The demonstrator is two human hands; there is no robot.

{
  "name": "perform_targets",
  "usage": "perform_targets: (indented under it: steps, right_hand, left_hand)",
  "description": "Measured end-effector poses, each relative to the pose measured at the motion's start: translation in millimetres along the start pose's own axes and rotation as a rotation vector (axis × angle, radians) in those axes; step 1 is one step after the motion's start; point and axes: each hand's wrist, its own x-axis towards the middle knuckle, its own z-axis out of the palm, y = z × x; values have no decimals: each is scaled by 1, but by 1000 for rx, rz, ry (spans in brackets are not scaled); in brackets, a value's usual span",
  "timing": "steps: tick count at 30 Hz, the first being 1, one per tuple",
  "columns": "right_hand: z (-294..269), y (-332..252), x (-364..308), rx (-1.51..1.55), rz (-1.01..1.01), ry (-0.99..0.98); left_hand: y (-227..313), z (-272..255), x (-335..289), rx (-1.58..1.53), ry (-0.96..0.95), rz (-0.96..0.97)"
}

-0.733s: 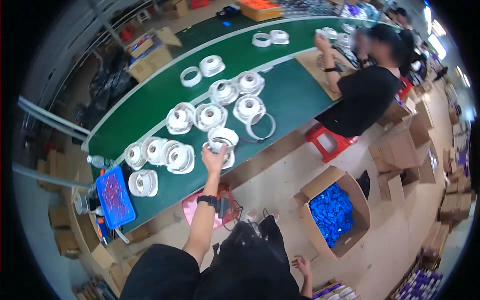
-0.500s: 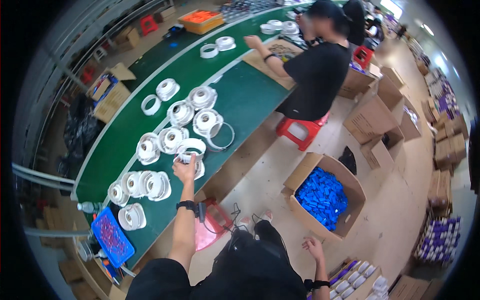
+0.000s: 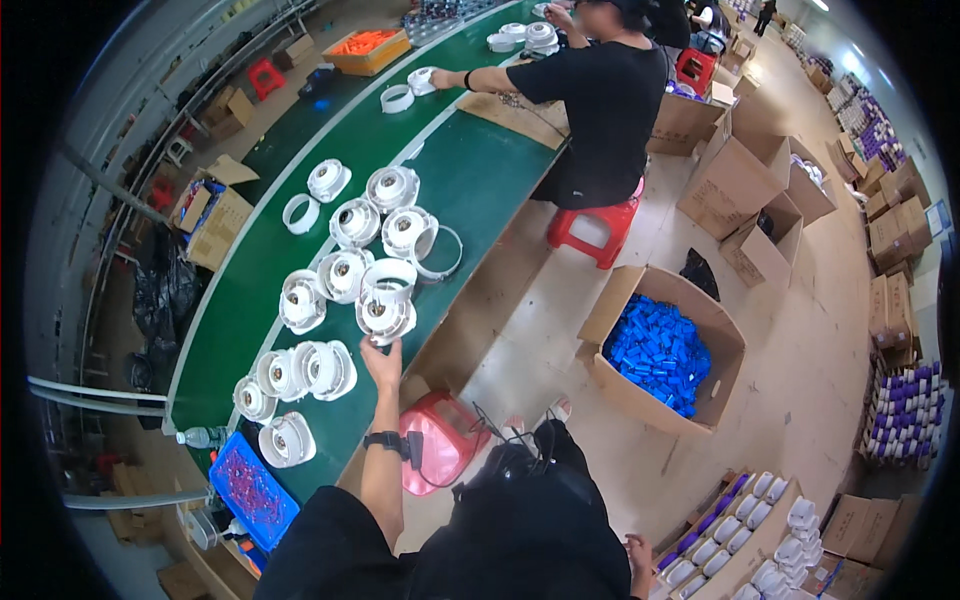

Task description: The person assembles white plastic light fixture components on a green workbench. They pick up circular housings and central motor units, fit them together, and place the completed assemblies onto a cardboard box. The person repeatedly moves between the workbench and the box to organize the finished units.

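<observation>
White case at twelve o'clock from your left hand

Your left hand is at the near rim of the case, thumb and fingers a little apart along its edge. You look to be touching it, but whether you have it firmly pinched cannot be told from here. The case lies straight ahead of those fingertips, on the green table near its front edge. It is roundish, so no clear long axis shows. A wide white ring sits at its far side, also at twelve.

Your left is by far the nearer hand. Your right hand hangs low at about four o'clock, well away from the table, partly cut off by its wrist and the view; nothing shows in it, and how far its fingers close you cannot tell.

Further out from your left hand, a thin hoop lies at one o'clock, a cluster of similar cases at nine, and a blue tray between seven and eight. A red stool stands at five, and a cardboard box of blue pieces at three. At one, beyond the hoop, a co-worker reaches one arm across the table.
</observation>
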Motion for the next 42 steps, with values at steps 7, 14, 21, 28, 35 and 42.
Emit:
perform_targets:
  steps: [7, 14, 21, 28, 35, 42]
  right_hand:
    - [-10, 164, 30, -188, -187, -21]
    - [-46, 14, 14, -5, -133, -99]
    - [-76, -6, 54, 91, -117, -105]
    - [-50, -27, 95, -164, -128, -331]
    - [-51, -122, 127, -160, -169, -273]
    - [17, -237, 157, -118, -200, -161]
  left_hand:
    - [62, -12, 8, 365, 195, 559]
    - [93, 0, 69, 1125, -327, 796]
    - [109, -12, 61, 1126, -292, 765]
    - [73, -37, 26, 1045, -221, 732]
    - [25, -5, 18, 1082, -233, 749]
    - [15, 1, 35, 878, -277, 693]
